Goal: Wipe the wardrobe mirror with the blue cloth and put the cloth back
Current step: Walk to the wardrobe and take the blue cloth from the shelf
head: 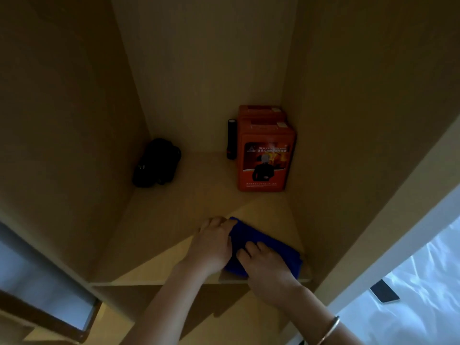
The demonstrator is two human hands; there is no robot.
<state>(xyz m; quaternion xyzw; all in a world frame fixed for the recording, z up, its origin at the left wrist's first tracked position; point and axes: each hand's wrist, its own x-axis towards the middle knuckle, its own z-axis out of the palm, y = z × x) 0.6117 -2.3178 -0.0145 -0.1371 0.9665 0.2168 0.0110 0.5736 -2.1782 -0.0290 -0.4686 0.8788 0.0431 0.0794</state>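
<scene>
The blue cloth lies folded near the front right edge of a wooden wardrobe shelf. My left hand rests on the cloth's left side, fingers curled over its far edge. My right hand presses flat on the cloth's near right part and covers some of it. A bangle sits on my right wrist. At the lower left, a framed pane on the open wardrobe door may be the mirror, seen edge-on.
At the back of the shelf stand two orange boxes, with a black flashlight upright beside them. A black bundle lies in the back left corner. White bedding with a phone shows at the lower right.
</scene>
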